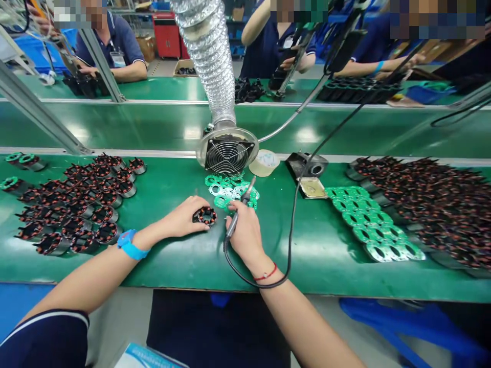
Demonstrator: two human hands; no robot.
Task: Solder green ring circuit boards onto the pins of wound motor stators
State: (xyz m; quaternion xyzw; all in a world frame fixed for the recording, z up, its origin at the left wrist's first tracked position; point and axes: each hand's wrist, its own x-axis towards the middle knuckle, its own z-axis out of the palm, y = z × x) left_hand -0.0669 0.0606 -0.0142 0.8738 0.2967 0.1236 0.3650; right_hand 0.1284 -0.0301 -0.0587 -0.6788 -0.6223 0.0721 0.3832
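My left hand (184,217) rests on the green table (184,255) with its fingers closed round a black wound stator (205,216) with copper coils. Just to its right, my right hand (245,232) grips a soldering iron (240,209), tip pointing up and away toward a small heap of green ring circuit boards (226,191). The iron's black cable (295,204) loops under my right wrist and runs up to the right. A blue strap sits on my left wrist (130,245).
Several finished stators (76,204) lie grouped at left, a larger pile (433,204) at right, with rows of green boards (368,220) beside it. A fume fan (228,153) on a silver duct, a tape roll (264,162) and an iron stand (307,166) stand behind. People work across the belt.
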